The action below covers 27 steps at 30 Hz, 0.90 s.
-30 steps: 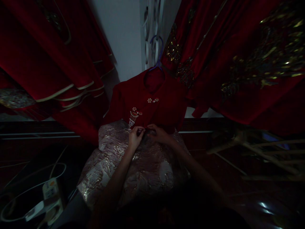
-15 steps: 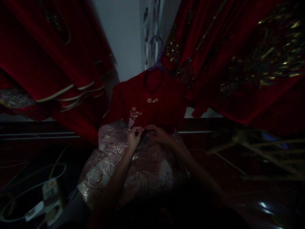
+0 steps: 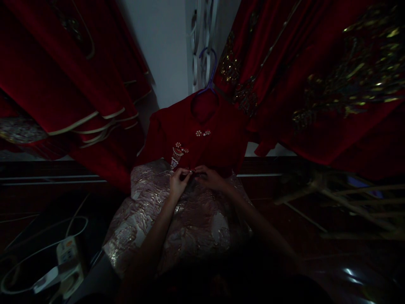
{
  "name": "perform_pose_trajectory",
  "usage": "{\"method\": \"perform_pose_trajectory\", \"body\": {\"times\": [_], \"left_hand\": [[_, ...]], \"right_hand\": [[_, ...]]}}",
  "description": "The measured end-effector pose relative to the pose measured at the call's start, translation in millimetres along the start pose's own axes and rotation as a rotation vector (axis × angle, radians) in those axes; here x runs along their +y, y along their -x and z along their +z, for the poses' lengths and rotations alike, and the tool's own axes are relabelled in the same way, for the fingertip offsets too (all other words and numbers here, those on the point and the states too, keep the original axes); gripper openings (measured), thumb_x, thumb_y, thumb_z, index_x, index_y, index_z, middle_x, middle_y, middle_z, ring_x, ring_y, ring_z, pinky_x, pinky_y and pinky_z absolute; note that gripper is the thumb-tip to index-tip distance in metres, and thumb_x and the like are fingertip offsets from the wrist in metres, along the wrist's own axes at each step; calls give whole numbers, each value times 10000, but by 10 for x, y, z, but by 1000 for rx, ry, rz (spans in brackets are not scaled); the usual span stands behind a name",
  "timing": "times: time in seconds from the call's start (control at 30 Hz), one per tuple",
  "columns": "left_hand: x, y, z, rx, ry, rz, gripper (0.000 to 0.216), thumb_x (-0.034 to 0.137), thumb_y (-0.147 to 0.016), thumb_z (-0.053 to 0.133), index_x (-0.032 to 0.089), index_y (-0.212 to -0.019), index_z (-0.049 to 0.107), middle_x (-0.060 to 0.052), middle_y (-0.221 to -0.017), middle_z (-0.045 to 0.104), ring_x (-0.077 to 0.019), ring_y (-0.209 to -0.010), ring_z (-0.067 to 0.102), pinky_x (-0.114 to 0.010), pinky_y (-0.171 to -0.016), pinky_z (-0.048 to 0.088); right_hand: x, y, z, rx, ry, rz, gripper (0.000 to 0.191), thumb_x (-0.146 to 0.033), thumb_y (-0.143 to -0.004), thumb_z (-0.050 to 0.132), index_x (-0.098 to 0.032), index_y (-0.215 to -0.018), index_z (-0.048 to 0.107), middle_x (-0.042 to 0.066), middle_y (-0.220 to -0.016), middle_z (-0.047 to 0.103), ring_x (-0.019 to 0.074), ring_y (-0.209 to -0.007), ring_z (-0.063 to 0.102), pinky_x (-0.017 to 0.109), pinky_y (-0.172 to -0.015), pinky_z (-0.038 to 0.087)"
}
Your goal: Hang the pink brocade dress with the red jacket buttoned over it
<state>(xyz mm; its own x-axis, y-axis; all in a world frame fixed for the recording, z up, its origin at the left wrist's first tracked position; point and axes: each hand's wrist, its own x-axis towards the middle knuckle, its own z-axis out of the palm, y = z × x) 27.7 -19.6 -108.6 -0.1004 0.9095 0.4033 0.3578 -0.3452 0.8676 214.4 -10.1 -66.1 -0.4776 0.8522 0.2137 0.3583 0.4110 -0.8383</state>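
A red short-sleeved jacket [image 3: 218,145] hangs on a purple hanger [image 3: 211,78] above shiny, pinkish patterned fabric [image 3: 148,194]. Beaded flower clasps [image 3: 203,133] sit at its upper front, and a beaded tassel ornament [image 3: 177,155] hangs on its left side. At the lower middle of the jacket front, my left hand [image 3: 179,181] pinches the red cloth between thumb and forefinger, a tiny pale bead at the tips. Close beside it, my right hand [image 3: 210,178] pinches the same edge, fingers curled. The dim light hides exactly what lies between the fingertips.
Red garments [image 3: 95,84] hang at left, and gold-sequined red ones [image 3: 316,139] at right. A white metal lattice [image 3: 202,38] stands behind the hanger. A power strip [image 3: 68,257] with a white cord lies lower left. A wooden frame [image 3: 348,202] stands at right.
Both hands stay almost in place at the jacket's lower front. The fingertips have shifted slightly, and a small pale bead shows more clearly at the left fingertips.
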Motion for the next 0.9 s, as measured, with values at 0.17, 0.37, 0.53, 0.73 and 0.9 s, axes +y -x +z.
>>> {"method": "perform_pose_trajectory", "body": {"times": [0.17,0.37,0.53,0.73,0.9], "left_hand": [[-19,7,27,0,79,-50,213,376,-788,674,178,-861,645,-25,-808,698,-135,-748,666,-263,-745,523],[-96,-13,92,55,156,-145,253,388,-749,704,169,-842,620,-15,-756,678,-128,-699,658,-253,-701,532],[-103,-17,100,62,186,-160,223,351,-747,702,170,-845,617,-17,-764,675,-130,-713,657,-254,-718,529],[-43,-23,86,75,204,-182,187,308,-738,691,161,-814,604,-14,-734,656,-120,-670,638,-225,-645,511],[29,-33,55,-10,301,-205,149,238,-696,697,153,-790,618,-10,-732,666,-112,-677,633,-227,-682,501]], "right_hand": [[0,-3,6,-11,-21,-11,372,-289,-807,619,-187,-1151,519,100,-1171,623,176,-1067,625,362,-952,490],[-71,-10,31,23,31,-9,358,-238,-796,606,-170,-1135,514,110,-1142,627,191,-1083,603,381,-972,468],[-105,-5,22,-5,47,4,342,-268,-824,577,-166,-1144,510,106,-1147,626,183,-1087,603,362,-975,459],[-112,0,24,-5,30,8,354,-264,-799,606,-171,-1127,512,100,-1135,628,185,-1071,604,366,-966,455],[-125,-13,6,23,12,22,310,-205,-756,600,-182,-1049,500,79,-1052,633,176,-1009,615,338,-906,470]]}}
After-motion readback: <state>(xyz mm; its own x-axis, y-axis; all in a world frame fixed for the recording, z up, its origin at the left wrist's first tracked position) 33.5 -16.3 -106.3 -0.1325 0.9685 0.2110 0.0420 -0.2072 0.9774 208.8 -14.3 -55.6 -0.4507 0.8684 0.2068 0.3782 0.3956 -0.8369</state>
